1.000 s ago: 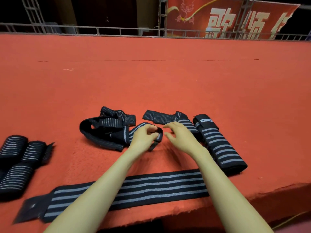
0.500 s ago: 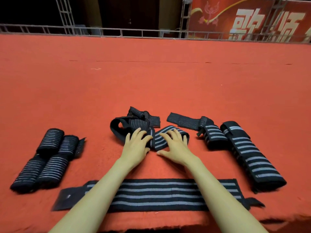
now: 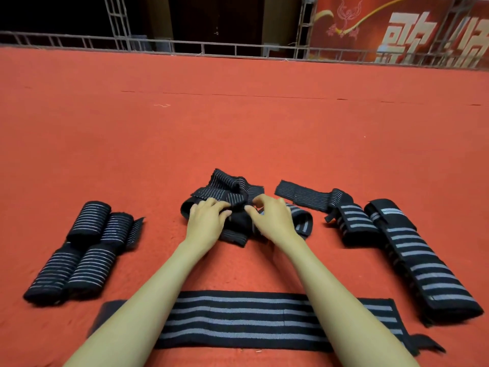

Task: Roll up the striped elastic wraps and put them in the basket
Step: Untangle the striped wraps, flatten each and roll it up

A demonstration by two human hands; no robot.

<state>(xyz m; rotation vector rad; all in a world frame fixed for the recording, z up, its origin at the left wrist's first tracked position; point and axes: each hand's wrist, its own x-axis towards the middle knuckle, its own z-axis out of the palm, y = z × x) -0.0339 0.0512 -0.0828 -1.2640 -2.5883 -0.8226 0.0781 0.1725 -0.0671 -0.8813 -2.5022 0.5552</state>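
Four rolled wraps (image 3: pixel 90 221) lie far left. Left hand (image 3: pixel 209 221) presses near-flat fingers on the tangled wrap (image 3: pixel 232 186) dead ahead. Right hand (image 3: pixel 272 218), equally near, arches over it; pinching or not, I cannot tell. The tangle's bulk runs left-right. No basket shows.

Beyond the tangled heap of black, grey-striped elastic wraps (image 3: pixel 232 186), the red carpeted surface (image 3: pixel 238 133) lies open up to the grey metal railing (image 3: pixel 211 47), and bare strips of carpet run along both sides of the heap. A cluster of four rolled black wraps with thin pale stripes (image 3: pixel 79 250) bounds the left, and two folded black wraps with broad grey stripes (image 3: pixel 423 266) bound the right. A long flat black band with grey stripes (image 3: pixel 238 319) bars the near edge, with bare carpet between it and the heap.
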